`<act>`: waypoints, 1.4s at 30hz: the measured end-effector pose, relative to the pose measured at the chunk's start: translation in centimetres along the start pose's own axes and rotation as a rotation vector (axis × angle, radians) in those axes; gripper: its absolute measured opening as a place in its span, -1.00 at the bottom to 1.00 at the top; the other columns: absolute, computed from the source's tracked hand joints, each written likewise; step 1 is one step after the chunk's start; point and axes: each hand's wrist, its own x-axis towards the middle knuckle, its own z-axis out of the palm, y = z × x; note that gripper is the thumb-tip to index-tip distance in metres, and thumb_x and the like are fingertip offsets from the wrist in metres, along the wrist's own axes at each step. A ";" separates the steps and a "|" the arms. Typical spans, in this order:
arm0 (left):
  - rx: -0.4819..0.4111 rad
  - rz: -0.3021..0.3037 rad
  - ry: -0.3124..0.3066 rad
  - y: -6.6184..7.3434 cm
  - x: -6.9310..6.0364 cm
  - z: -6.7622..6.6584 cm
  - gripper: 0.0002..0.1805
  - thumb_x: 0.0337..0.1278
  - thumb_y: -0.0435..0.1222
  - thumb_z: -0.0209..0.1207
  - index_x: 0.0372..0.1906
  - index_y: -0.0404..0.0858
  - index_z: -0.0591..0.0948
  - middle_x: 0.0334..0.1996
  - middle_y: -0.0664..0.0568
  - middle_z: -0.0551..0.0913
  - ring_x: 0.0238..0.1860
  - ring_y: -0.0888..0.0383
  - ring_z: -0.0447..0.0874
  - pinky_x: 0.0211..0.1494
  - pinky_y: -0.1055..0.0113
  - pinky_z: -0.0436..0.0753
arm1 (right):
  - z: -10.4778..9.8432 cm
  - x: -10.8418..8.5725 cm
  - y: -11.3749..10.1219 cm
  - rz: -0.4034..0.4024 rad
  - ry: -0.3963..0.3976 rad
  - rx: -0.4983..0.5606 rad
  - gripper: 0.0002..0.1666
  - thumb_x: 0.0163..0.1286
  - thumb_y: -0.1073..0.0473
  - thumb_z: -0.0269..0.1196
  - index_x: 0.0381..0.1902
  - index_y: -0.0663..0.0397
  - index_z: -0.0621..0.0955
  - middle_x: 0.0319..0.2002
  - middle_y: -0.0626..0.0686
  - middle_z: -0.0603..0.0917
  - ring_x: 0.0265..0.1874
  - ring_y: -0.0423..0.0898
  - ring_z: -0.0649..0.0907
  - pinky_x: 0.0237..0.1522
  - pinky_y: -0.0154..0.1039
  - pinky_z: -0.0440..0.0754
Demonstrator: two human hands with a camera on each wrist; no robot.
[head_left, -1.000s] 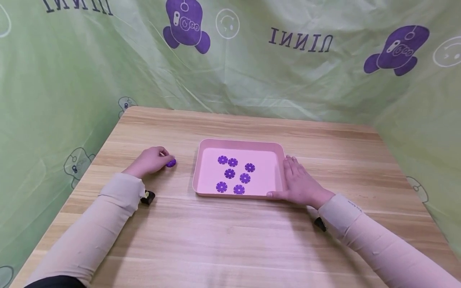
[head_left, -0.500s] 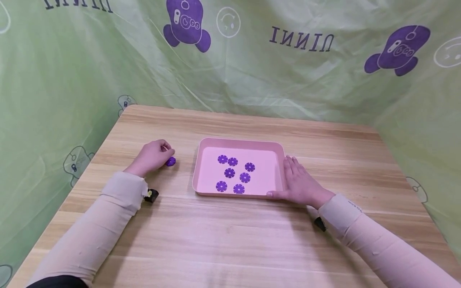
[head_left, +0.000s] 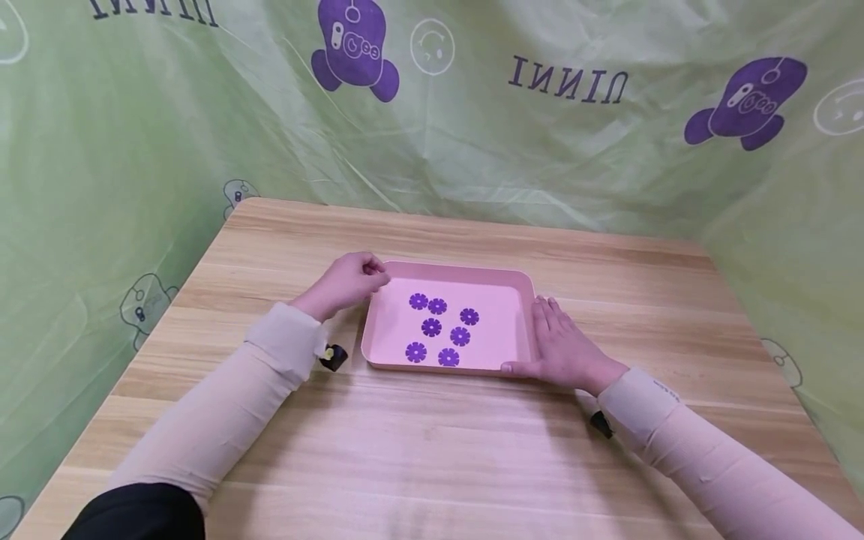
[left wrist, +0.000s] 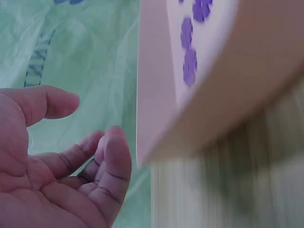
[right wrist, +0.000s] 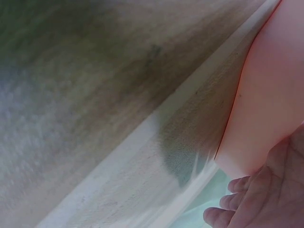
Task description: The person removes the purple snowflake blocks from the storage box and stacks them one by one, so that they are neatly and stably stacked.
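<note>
A pink tray [head_left: 489, 330] stands on the table, with several purple flower-shaped discs [head_left: 431, 327] scattered flat on its floor. Over the tray's far left corner is my left hand [head_left: 347, 283], its thumb and loosely bent fingers apart. In the left wrist view, nothing shows between that hand's thumb and fingers [left wrist: 116, 159], beside the tray's wall [left wrist: 154, 71]. My right hand [head_left: 567, 345] rests with straight fingers along the tray's right side, its thumb at the near right corner. The purple disc seen earlier left of the tray is not visible; my left hand and wrist cover that area.
The wooden table [head_left: 432, 450] reaches around the tray on all sides. Behind it and at both sides hangs a green printed curtain [head_left: 459, 150]. A small black device [head_left: 333, 358] sits under the left wrist, another black device [head_left: 601, 424] under the right.
My left hand has moved right and away from me, from the single purple disc on the table to the tray's far left corner. The right hand and tray stay put.
</note>
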 end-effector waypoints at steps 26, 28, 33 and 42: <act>0.454 0.044 -0.179 2.6 4.0 4.9 -0.84 0.15 -0.31 0.33 -0.24 -0.28 0.61 -0.47 0.02 0.64 -0.45 0.13 0.59 -0.21 0.27 0.58 | 0.1 -0.1 -0.1 -0.003 0.014 0.015 0.55 0.25 -0.56 0.26 0.52 0.64 -0.10 0.53 0.58 -0.09 0.54 0.47 -0.09 0.55 0.24 -0.12; 0.527 0.072 -0.193 2.6 4.1 5.0 -0.82 0.12 -0.31 0.34 -0.21 -0.30 0.63 -0.42 0.01 0.66 -0.36 0.08 0.59 -0.08 0.22 0.57 | 0.1 -0.1 -0.1 0.003 0.009 0.024 0.56 0.24 -0.57 0.26 0.52 0.64 -0.12 0.54 0.57 -0.10 0.54 0.47 -0.10 0.55 0.24 -0.13; 0.657 0.114 -0.229 3.1 4.1 5.2 -0.79 0.11 -0.36 0.31 -0.13 -0.30 0.64 -0.27 -0.03 0.70 -0.21 0.01 0.61 0.07 0.15 0.55 | 0.3 -0.2 0.0 0.008 0.009 0.036 0.57 0.24 -0.59 0.25 0.53 0.63 -0.13 0.55 0.56 -0.12 0.55 0.46 -0.10 0.55 0.25 -0.12; 0.834 0.174 -0.230 3.9 3.9 6.3 -0.86 0.29 -0.47 0.07 -0.29 -0.24 0.62 -0.32 -0.06 0.68 -0.25 0.02 0.64 -0.02 0.14 0.64 | 0.2 -0.1 0.1 0.010 0.012 0.040 0.58 0.23 -0.59 0.25 0.54 0.61 -0.13 0.55 0.55 -0.11 0.55 0.46 -0.09 0.54 0.27 -0.09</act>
